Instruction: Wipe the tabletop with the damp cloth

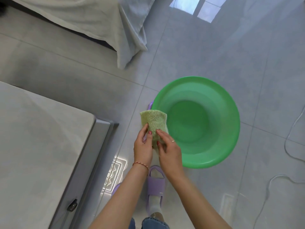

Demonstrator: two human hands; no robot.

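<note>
A folded light green fluffy cloth is held up in front of me, just left of a green plastic basin that stands on the floor. My left hand grips the cloth's lower left edge between thumb and fingers. My right hand pinches its lower right side; a ring shows on one finger. The pale grey tabletop with a rounded corner fills the lower left, apart from both hands and the cloth.
A grey cabinet front with a dark knob runs below the table edge. A bed with white sheets lies at the top. White cables trail over the glossy tiled floor at right. My foot in a purple slipper stands below the hands.
</note>
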